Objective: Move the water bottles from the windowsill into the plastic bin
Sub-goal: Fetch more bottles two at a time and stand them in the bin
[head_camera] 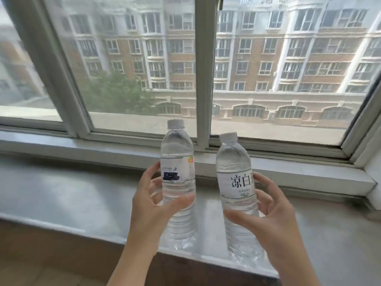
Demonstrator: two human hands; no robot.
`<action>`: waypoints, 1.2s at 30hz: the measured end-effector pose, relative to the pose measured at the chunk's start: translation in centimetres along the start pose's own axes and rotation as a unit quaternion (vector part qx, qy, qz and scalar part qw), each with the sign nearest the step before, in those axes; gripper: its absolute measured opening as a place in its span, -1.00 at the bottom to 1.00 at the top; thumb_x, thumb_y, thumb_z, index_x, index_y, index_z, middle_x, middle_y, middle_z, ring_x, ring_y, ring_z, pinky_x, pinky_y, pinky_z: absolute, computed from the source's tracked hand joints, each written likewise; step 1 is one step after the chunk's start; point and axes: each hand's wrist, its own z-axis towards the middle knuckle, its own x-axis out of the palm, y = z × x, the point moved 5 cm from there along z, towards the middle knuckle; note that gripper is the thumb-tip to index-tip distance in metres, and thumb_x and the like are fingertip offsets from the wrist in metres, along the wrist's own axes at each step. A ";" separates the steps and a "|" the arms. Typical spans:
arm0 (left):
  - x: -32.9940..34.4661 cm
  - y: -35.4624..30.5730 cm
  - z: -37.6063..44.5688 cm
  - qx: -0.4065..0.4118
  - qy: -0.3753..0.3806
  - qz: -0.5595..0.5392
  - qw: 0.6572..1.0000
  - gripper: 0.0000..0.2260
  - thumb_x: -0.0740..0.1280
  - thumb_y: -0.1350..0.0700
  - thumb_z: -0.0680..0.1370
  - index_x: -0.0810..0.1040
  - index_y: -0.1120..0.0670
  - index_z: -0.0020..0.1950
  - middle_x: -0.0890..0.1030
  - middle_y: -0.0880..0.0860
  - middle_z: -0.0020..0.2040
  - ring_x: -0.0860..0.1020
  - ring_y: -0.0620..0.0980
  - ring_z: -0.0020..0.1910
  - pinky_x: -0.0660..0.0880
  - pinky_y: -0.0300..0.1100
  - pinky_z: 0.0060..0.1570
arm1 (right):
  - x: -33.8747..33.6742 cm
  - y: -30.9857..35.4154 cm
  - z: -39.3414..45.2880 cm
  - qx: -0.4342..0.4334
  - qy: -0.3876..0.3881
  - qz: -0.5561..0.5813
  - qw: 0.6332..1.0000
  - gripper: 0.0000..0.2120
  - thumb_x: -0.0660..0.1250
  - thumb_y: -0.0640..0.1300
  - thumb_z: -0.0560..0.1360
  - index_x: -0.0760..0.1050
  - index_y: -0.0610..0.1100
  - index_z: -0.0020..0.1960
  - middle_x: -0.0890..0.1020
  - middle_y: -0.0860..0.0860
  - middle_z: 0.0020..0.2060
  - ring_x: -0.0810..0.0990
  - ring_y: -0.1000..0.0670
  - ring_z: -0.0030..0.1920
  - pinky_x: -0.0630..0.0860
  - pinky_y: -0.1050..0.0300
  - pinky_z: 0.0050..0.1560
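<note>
Left hand (156, 205): wrapped round the lower half of the left bottle (178, 182) – thumb across the front below the label, fingers curled behind; the grip looks closed on it, though loosely, since the fingers show through the clear plastic
Right hand (272, 219): clamped on the right bottle (237, 195) the same way, thumb in front low on the body, fingers round the far side beside the printed label
Why held so: a grasp at mid-body, under the label, likely keeps each full bottle balanced, one to a hand, so both can go in a single trip
Left bottle: upright, white cap on, full of water; its base sits over the front edge of the windowsill (72, 195) – whether it touches the ledge or is just lifted I cannot tell
Right bottle: tilted slightly, cap leaning left, label with large dark characters facing the camera; its base is also at the front edge of the ledge, contact unclear
Spacing: the two bottles are near each other but apart, a strip of ledge showing between them
Windowsill: grey, smooth, otherwise bare in view, running to the right corner under the window frame (203, 79)
Plastic bin: not in view, so it must lie off-frame, probably below or behind
Step in hand: my judgement is pick-up, with carrying and dropping in the bin yet to come
Risk: smooth plastic and a one-handed hold – a slip seems possible during the turn away from the ledge
</note>
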 end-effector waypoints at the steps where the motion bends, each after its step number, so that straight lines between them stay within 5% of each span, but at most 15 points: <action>1: -2.2 -0.6 -0.5 0.005 -0.023 0.004 1.000 -0.20 0.66 -0.06 -0.03 0.49 -0.48 0.13 0.62 -0.14 0.14 0.64 -0.22 0.07 0.53 -0.18 -0.02 | 2.0 0.6 0.0 -0.007 0.023 0.010 1.000 -0.20 0.68 -0.27 0.05 0.49 0.31 0.11 0.73 0.03 -0.06 0.70 0.06 -0.06 0.61 0.10 -0.14; 7: -15.9 -3.7 -3.9 0.036 -0.168 0.009 0.985 -0.23 0.67 -0.04 -0.05 0.54 -0.47 0.08 0.67 -0.13 0.10 0.68 -0.03 0.06 0.59 -0.10 -0.08 | 15.2 3.7 -1.2 -0.028 0.156 0.060 0.986 -0.21 0.68 -0.27 0.05 0.50 0.30 0.11 0.73 0.00 -0.06 0.70 0.00 -0.05 0.63 0.06 -0.16; 12: -27.3 -5.5 -7.3 0.064 -0.256 0.027 0.964 -0.26 0.67 0.03 -0.03 0.56 -0.46 0.04 0.71 -0.10 0.03 0.71 -0.10 -0.06 0.61 -0.29 -0.28 | 27.3 5.9 -4.2 -0.025 0.252 0.094 0.963 -0.19 0.69 -0.17 -0.02 0.50 0.25 0.14 0.73 0.00 -0.04 0.69 -0.04 0.00 0.58 -0.23 0.06; 17: -39.3 -7.9 -11.8 0.077 -0.333 0.044 0.939 -0.22 0.68 0.00 0.00 0.54 -0.41 0.15 0.69 -0.08 0.09 0.70 -0.08 -0.01 0.61 -0.10 -0.15 | 40.3 8.1 -9.4 -0.021 0.351 0.127 0.927 -0.23 0.67 -0.22 0.02 0.51 0.29 0.09 0.74 -0.01 -0.07 0.72 -0.04 -0.06 0.65 -0.07 -0.11; 21: -48.4 -9.7 -16.6 0.087 -0.396 0.062 0.912 -0.22 0.66 0.01 0.01 0.54 -0.39 0.17 0.69 -0.10 0.08 0.71 -0.08 -0.01 0.63 -0.17 -0.23 | 50.2 9.9 -14.7 -0.007 0.421 0.165 0.892 -0.18 0.64 -0.21 -0.03 0.49 0.15 0.17 0.74 -0.06 -0.07 0.72 -0.13 -0.08 0.64 -0.07 -0.15; 27: -58.9 -11.7 -24.6 0.095 -0.501 0.092 0.856 -0.16 0.67 0.03 0.01 0.53 -0.33 0.24 0.68 -0.05 0.15 0.68 -0.07 0.07 0.56 -0.02 0.01 | 63.2 12.6 -22.0 -0.007 0.530 0.169 0.831 -0.21 0.66 -0.30 0.02 0.51 0.21 0.13 0.73 -0.10 -0.05 0.72 -0.17 -0.08 0.61 -0.23 -0.06; 34: -68.2 -12.2 -31.7 0.095 -0.625 0.121 0.766 -0.20 0.66 0.02 0.02 0.53 -0.36 0.21 0.67 -0.19 0.11 0.65 -0.23 0.07 0.57 -0.35 -0.13 | 76.5 14.4 -30.9 -0.021 0.661 0.150 0.735 -0.20 0.66 -0.32 0.06 0.49 0.26 0.13 0.73 -0.02 -0.03 0.72 -0.09 -0.07 0.63 -0.19 -0.07; 36: -71.0 -12.5 -32.9 0.094 -0.657 0.127 0.737 -0.20 0.66 0.01 0.03 0.53 -0.35 0.22 0.66 -0.19 0.12 0.64 -0.22 0.10 0.57 -0.28 -0.05 | 80.5 14.7 -33.3 -0.021 0.688 0.146 0.710 -0.19 0.67 -0.31 0.06 0.48 0.24 0.16 0.73 0.00 -0.03 0.72 -0.06 -0.06 0.62 -0.19 -0.04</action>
